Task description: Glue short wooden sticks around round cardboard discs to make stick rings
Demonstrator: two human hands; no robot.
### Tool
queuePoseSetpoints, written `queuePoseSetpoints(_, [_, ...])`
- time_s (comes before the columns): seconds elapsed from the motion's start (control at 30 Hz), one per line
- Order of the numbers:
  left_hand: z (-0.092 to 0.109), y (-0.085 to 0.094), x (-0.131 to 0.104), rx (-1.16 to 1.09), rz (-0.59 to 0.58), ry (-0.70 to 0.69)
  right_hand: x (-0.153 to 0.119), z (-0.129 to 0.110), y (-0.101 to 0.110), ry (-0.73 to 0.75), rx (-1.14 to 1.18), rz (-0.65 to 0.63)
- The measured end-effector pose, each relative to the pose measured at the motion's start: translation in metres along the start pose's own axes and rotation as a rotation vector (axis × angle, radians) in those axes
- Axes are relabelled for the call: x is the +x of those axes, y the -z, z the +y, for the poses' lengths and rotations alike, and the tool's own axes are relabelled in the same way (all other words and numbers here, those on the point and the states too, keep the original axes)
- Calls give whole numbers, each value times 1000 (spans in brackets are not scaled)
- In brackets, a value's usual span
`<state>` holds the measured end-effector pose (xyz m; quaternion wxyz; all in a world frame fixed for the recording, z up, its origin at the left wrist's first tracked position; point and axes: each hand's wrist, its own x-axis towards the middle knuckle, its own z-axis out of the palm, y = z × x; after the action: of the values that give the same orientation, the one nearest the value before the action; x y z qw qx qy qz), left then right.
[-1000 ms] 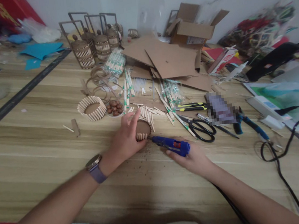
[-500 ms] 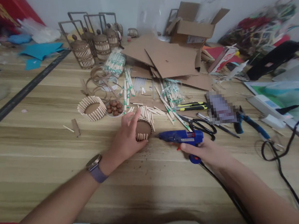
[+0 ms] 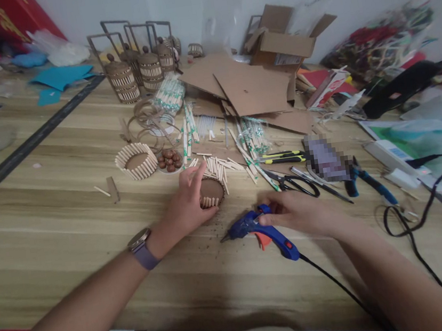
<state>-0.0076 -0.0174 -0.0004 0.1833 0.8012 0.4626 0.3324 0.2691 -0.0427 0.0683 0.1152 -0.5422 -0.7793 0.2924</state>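
Observation:
My left hand [image 3: 185,204] grips the left rim of a small round brown cardboard base [image 3: 212,188]. A short row of cut wooden sticks [image 3: 209,202] stands upright along its near edge, by my thumb; my index finger points up and away. To the right, my right hand [image 3: 287,212] has its fingers closed over the upper rear body of a blue glue gun [image 3: 248,225]. The gun's nozzle points left toward the table, apart from the base, and its orange trigger hangs free. Loose cut sticks [image 3: 223,166] lie just beyond the base.
A ring of upright sticks [image 3: 135,161] and a dish of brown beads [image 3: 170,161] stand left of the base. Scissors [image 3: 299,184], pliers [image 3: 372,184] and a cutter [image 3: 284,157] lie right. Finished lidded baskets [image 3: 122,81] and cardboard sheets [image 3: 255,86] are behind. The gun's cord [image 3: 331,275] trails rightward.
The glue gun has moved down and left, away from the base, and turned so its handle points toward me. My right hand has shifted from its handle to its top. My left hand stays put.

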Motion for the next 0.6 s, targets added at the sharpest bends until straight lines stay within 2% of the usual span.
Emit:
queuePoseSetpoints(0.07, [0,0,1,7,1,-14,11,-2,7,10,-278,59])
queuePoseSetpoints(0.1, [0,0,1,8,-1,-21,19,-4,9,64,-387,86])
queuePoseSetpoints(0.17, [0,1,1,4,4,-27,36,-8,9,264,-503,117])
queuePoseSetpoints(0.27, [-2,1,1,-3,25,-22,62,-11,1,592,-467,-21])
queuePoseSetpoints(0.33, [-3,2,1,4,32,-12,75,-10,-7,711,-447,-97])
queuePoseSetpoints(0.43, [-4,2,1,14,32,-1,83,-8,-12,727,-507,-151])
queuePoseSetpoints(0.6, [-3,3,2,-1,29,-10,74,-12,-8,503,-515,-184])
